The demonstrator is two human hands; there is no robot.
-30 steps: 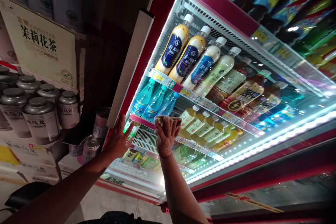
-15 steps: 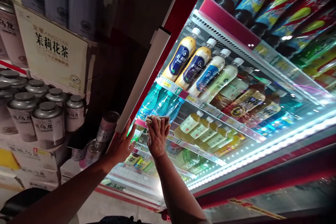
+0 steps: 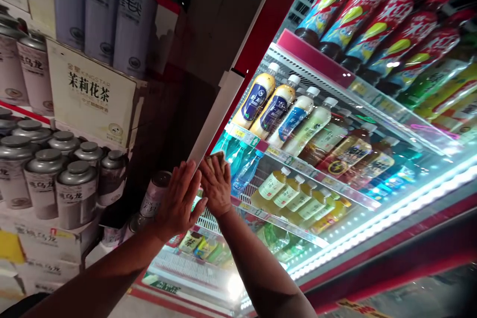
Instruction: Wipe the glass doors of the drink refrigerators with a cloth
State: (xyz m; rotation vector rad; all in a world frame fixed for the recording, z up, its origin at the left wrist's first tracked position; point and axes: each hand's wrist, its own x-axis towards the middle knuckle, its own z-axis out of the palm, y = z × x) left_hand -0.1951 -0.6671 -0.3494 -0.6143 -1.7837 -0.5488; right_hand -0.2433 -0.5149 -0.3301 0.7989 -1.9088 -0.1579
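My left hand [image 3: 179,201] lies flat with fingers stretched against the white door edge [image 3: 216,114] of a lit drinks fridge. Right beside it, my right hand [image 3: 216,186] is closed on a crumpled tan cloth [image 3: 215,160] and presses it to the glass door [image 3: 376,169] near that edge. Behind the glass at this spot stand blue water bottles [image 3: 244,171], with yellow-topped milk drink bottles [image 3: 255,102] on the shelf above.
Grey tea tins [image 3: 70,186] stand stacked on shelves to the left, under a cream box with black characters [image 3: 91,94]. Tall pale canisters [image 3: 108,10] sit above. Red cola bottles [image 3: 357,10] fill the fridge's top shelf. The fridge frame [image 3: 268,20] is red.
My right hand has slid the cloth up and left across the glass, toward the door edge. My left hand has moved up along that edge and now touches the right hand.
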